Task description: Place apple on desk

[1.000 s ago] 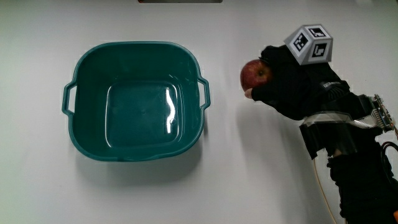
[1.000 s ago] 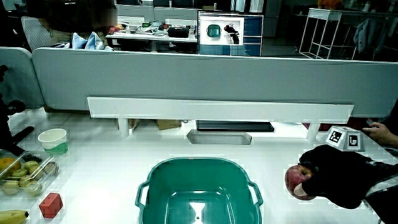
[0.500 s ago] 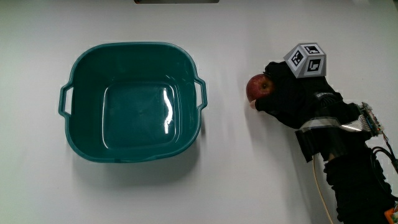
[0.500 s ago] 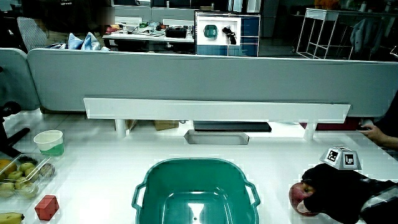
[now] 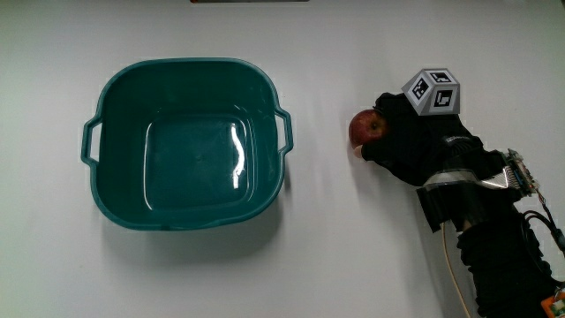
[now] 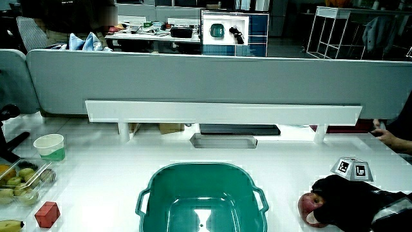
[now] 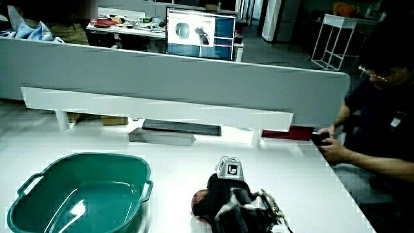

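Observation:
A red apple (image 5: 364,129) sits low at the white table, beside the teal basin (image 5: 115,88). The black gloved hand (image 5: 402,141) is wrapped around the apple from the side away from the basin, fingers curled on it. The patterned cube (image 5: 433,91) rides on the hand's back. In both side views the apple (image 6: 309,207) (image 7: 198,206) shows at the hand (image 6: 344,203) (image 7: 223,197), down at table level. The basin (image 6: 154,187) (image 7: 39,171) holds nothing.
At the table's edge in a side view stand a pale green cup (image 6: 52,145), a clear box of fruit (image 6: 22,183), a small red block (image 6: 47,213) and a banana tip (image 6: 9,225). A low white shelf (image 6: 219,113) runs along the grey partition.
The hand with the apple has sunk lower toward the table beside the basin; its grip has not changed.

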Demonstrator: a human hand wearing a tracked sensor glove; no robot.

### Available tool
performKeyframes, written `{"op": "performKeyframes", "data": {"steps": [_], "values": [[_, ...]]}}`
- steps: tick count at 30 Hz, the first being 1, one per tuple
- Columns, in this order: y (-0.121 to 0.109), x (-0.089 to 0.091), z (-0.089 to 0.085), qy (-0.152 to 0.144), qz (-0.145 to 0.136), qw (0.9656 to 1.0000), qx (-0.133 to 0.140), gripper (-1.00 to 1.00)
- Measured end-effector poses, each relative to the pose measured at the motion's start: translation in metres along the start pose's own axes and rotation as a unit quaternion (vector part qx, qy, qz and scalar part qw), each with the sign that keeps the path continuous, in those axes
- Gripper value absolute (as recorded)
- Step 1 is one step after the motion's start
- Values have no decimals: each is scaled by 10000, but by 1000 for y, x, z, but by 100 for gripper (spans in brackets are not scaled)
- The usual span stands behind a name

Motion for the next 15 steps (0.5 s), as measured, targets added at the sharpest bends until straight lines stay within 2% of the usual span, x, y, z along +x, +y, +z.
{"op": "performKeyframes", "data": {"steps": [5, 9, 11, 13, 15], "values": [[2, 8, -5, 222, -83, 9996, -156, 0], [1, 8, -8, 382, -33, 9989, -252, -21], [5, 13, -13, 327, -143, 9987, -362, -32], [3, 16, -15, 390, -174, 9974, -587, -42], [-4, 17, -13, 365, -274, 9973, -572, -53]]}}
